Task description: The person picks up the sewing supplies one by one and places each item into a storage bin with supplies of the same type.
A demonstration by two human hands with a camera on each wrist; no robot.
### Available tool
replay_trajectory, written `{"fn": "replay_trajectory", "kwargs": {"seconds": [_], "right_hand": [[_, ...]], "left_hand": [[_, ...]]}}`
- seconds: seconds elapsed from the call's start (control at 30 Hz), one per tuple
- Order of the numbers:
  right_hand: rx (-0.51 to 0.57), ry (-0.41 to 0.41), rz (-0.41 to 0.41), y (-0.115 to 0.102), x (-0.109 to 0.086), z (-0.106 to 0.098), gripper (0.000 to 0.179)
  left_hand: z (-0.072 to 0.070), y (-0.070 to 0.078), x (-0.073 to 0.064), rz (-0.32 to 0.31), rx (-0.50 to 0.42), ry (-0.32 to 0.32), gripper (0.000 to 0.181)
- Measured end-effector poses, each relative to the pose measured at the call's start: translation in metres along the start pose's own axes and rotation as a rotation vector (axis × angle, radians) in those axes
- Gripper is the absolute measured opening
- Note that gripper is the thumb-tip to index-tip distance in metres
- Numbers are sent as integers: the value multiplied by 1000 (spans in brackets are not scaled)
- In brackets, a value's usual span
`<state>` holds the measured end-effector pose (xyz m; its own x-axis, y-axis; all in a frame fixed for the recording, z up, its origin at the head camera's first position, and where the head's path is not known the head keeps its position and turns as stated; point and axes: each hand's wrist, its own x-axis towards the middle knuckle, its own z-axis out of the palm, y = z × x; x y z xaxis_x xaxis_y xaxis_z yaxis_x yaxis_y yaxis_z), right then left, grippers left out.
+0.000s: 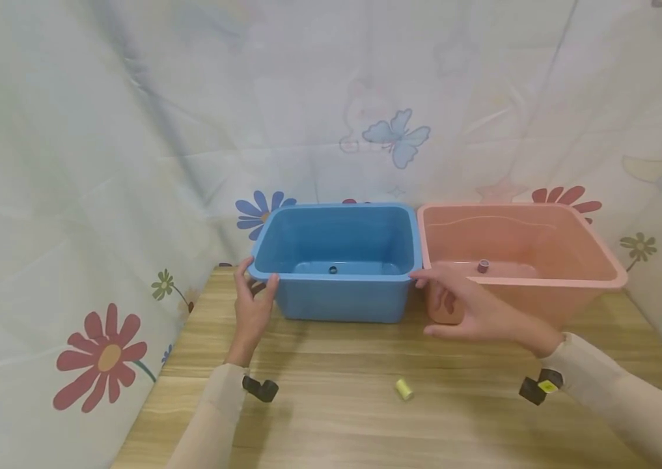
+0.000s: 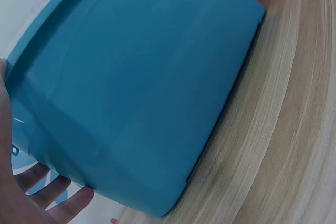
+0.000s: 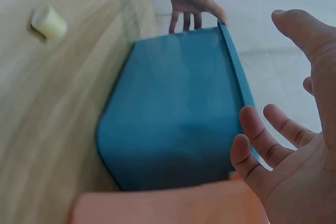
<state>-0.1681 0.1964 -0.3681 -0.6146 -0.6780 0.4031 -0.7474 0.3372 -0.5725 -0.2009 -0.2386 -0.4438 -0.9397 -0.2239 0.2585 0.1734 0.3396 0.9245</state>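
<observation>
A blue plastic bin point(image 1: 342, 299) stands on the wooden table. My left hand point(image 1: 253, 316) holds its front left corner, the thumb on the front by the rim and the fingers along the left side. At the front right corner of that bin, the fingertips of my right hand point(image 1: 477, 309) touch the rim, with fingers extended and thumb apart. Inside the blue bin lies a small dark round piece point(image 1: 333, 270). Nearer me on the table is a small pale yellow cylinder point(image 1: 403, 389), apart from both hands.
A pink plastic bin point(image 1: 606, 284) stands right beside the blue one, partly behind my right hand. A small dark red cylinder point(image 1: 483, 266) with a pale end lies in it. Behind the bins hangs a white patterned curtain point(image 1: 307, 150). The wooden table point(image 1: 331, 423) extends toward me.
</observation>
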Motion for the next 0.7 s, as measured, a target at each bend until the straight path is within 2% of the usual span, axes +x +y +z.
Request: {"fn": "replay_trajectory", "kwargs": {"seconds": [0.4,0.47,0.5,0.7], "right_hand": [[165,-84,93,13,-22,49,85],[182,-106,111,16,-25,58,85],[184,-116,113,18,-27,62,84],[202,-202,176,22,-40,86,85]], "left_hand": [[-1,3,-1,-3,-1,-16,70],[-1,3,-1,-4,-6,-14,70],[0,-1,0,4,-3,-7,70],[0,1,-1,0,7,-4,70]]}}
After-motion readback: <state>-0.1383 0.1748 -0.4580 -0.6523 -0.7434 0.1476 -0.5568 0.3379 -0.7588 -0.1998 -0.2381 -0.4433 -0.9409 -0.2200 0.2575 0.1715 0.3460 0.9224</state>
